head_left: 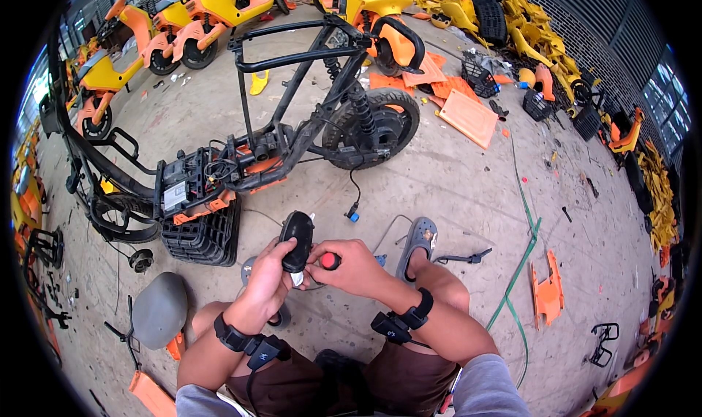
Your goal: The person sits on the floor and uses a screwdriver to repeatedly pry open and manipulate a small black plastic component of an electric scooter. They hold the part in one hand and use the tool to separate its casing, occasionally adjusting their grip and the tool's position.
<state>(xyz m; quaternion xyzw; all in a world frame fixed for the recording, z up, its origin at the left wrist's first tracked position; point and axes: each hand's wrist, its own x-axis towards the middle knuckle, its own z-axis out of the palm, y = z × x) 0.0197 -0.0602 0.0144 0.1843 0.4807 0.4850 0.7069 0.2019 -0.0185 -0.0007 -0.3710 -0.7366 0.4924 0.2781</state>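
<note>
My left hand (pixel 266 276) is closed around a black, rounded oblong housing (pixel 297 243) with a pale piece at its lower end. Close beside it, my right hand (pixel 349 268) grips what looks like a screwdriver (pixel 330 261); its red handle end faces up, and the shaft is hidden. The fingertips of my right hand meet the lower side of the housing. Both hands are above the floor between my knees. Just beyond them stands a stripped scooter frame (pixel 292 124) with bare black tubes, exposed wiring and a rear wheel (pixel 398 128).
A black plastic crate (pixel 201 234) sits under the frame. A grey rounded shell (pixel 160 311) lies at left. Green strap (pixel 518 278) and an orange panel (pixel 547 289) lie at right. Yellow-orange scooters (pixel 197 22) line the back, and yellow body parts (pixel 537 36) are heaped by the wall.
</note>
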